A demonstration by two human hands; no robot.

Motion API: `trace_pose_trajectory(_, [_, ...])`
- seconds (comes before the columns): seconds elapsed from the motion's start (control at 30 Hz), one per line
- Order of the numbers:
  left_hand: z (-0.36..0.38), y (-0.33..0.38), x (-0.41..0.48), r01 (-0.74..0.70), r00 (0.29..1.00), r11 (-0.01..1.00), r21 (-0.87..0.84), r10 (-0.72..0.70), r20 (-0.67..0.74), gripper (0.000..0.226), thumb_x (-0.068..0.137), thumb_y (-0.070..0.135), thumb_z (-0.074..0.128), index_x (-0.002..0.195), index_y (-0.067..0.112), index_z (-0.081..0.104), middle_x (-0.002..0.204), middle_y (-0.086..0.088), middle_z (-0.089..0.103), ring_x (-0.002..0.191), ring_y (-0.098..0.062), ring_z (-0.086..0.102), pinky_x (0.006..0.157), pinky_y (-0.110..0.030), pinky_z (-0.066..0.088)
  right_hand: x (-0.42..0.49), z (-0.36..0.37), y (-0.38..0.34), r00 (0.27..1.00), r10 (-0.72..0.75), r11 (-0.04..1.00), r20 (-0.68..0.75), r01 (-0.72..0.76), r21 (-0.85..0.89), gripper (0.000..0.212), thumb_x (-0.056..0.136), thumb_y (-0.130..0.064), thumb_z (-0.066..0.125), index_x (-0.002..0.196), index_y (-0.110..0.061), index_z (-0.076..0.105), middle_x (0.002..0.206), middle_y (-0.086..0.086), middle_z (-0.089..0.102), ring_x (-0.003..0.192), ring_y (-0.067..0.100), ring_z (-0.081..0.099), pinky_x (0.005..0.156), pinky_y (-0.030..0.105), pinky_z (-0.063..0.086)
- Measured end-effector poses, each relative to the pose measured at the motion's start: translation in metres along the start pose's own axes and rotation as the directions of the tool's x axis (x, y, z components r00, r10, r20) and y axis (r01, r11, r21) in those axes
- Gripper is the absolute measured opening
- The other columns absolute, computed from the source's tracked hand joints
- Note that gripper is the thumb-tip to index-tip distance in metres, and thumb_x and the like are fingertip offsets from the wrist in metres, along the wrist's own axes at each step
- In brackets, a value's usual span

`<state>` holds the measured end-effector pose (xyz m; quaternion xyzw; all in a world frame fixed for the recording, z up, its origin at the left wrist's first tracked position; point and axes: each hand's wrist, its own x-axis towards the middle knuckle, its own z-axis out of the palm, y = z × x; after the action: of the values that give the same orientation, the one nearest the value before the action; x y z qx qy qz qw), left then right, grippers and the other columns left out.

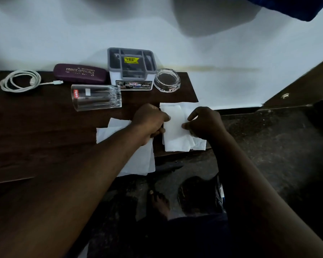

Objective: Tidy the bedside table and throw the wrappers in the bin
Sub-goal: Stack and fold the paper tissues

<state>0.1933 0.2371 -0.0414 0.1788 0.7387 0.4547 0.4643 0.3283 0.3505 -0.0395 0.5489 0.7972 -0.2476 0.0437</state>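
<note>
A folded white tissue (174, 125) lies at the right end of the dark wooden bedside table (35, 127), on top of more tissue sheets. My left hand (149, 121) pinches its left edge. My right hand (205, 121) pinches its right edge with thumb and fingers. A second unfolded white tissue (138, 157) lies under my left forearm and hangs over the table's front edge.
A clear glass (96, 97) lies on its side. Behind it are a purple spectacle case (79, 73), a coiled white cable (21, 81), a grey and white organiser box (131, 69) and a glass ashtray (167, 80). Dark floor and my feet are below.
</note>
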Motion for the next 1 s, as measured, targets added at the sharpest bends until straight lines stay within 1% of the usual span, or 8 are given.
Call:
trace_pose_trajectory(0.2, [-0.001,0.003,0.004,-0.004,1.000,0.999,0.050,0.004,-0.015,0.010,0.089,0.020,0.077,0.089,0.013,0.071,0.082,-0.004,0.071,0.054,-0.013,0.056,0.042,-0.019,0.035,0.003,-0.005,-0.003,0.999,0.017,0.999,0.030,-0.018,0.041,0.025,0.086,-0.027,0.078,0.102,-0.009,0.074,0.103,0.015,0.076,0.100,0.035,0.073,0.089,0.043,0.061])
trace_pose_trajectory(0.33, [-0.007,0.012,-0.001,-0.075,0.997,0.997,0.029,0.076,-0.013,0.011,0.088,0.021,0.077,0.090,0.012,0.073,0.078,-0.002,0.071,0.056,-0.014,0.058,0.045,-0.019,0.040,-0.003,-0.011,-0.014,1.000,-0.023,0.975,-0.015,0.026,0.221,0.027,0.083,-0.030,0.083,0.086,-0.006,0.074,0.087,0.016,0.078,0.085,0.035,0.078,0.082,0.048,0.064])
trace_pose_trajectory(0.47, [-0.024,0.026,-0.009,-0.126,0.992,0.979,-0.158,0.127,-0.006,0.006,0.086,0.016,0.077,0.082,0.014,0.074,0.082,-0.010,0.076,0.071,-0.026,0.072,0.062,-0.032,0.060,-0.027,-0.026,-0.039,0.976,-0.116,0.753,0.183,-0.035,0.658,0.025,0.090,-0.023,0.081,0.100,-0.004,0.069,0.100,0.016,0.079,0.076,0.025,0.076,0.067,0.031,0.062])
trace_pose_trajectory(0.6, [-0.043,0.032,-0.021,-0.149,0.987,0.962,-0.227,0.158,0.019,0.011,0.089,0.024,0.070,0.086,0.017,0.078,0.093,-0.012,0.078,0.077,-0.025,0.069,0.066,-0.032,0.056,-0.050,-0.035,-0.051,0.905,-0.324,0.527,0.276,-0.070,0.847,0.028,0.093,-0.023,0.069,0.115,-0.006,0.069,0.109,0.017,0.077,0.093,0.033,0.076,0.088,0.040,0.060])
trace_pose_trajectory(0.67, [-0.051,0.030,-0.027,-0.141,0.987,0.950,-0.279,0.158,0.040,0.015,0.093,0.027,0.067,0.089,0.019,0.078,0.095,-0.008,0.079,0.081,-0.023,0.069,0.077,-0.038,0.056,-0.056,-0.032,-0.058,0.885,-0.371,0.485,0.282,-0.074,0.871,0.050,0.082,-0.034,0.075,0.121,-0.003,0.069,0.107,0.014,0.078,0.098,0.034,0.077,0.087,0.040,0.060])
trace_pose_trajectory(0.73, [-0.058,0.027,-0.032,-0.130,0.988,0.940,-0.315,0.149,0.037,0.015,0.095,0.023,0.065,0.098,0.016,0.077,0.101,-0.009,0.079,0.087,-0.026,0.072,0.085,-0.041,0.057,-0.058,-0.026,-0.067,0.885,-0.367,0.488,0.285,-0.078,0.869,0.055,0.085,-0.038,0.077,0.123,0.000,0.067,0.101,0.010,0.078,0.098,0.033,0.077,0.082,0.036,0.060])
trace_pose_trajectory(0.87, [-0.066,0.021,-0.038,-0.163,0.983,0.935,-0.316,0.180,0.024,0.021,0.095,0.003,0.059,0.084,0.015,0.073,0.084,-0.008,0.075,0.073,-0.023,0.068,0.073,-0.035,0.057,-0.059,-0.013,-0.081,0.909,-0.326,0.509,0.262,-0.065,0.858,0.032,0.093,-0.027,0.076,0.114,-0.003,0.069,0.092,0.007,0.079,0.090,0.029,0.077,0.075,0.033,0.061])
trace_pose_trajectory(1.0, [-0.073,0.022,-0.036,-0.176,0.984,0.927,-0.330,0.173,-0.039,0.016,0.096,0.007,0.063,0.085,0.014,0.072,0.082,-0.006,0.075,0.074,-0.021,0.068,0.074,-0.035,0.057,-0.058,-0.012,-0.089,0.928,-0.280,0.481,0.245,-0.085,0.873,0.014,0.094,-0.008,0.071,0.106,-0.009,0.063,0.082,0.008,0.076,0.073,0.019,0.075,0.067,0.027,0.059])
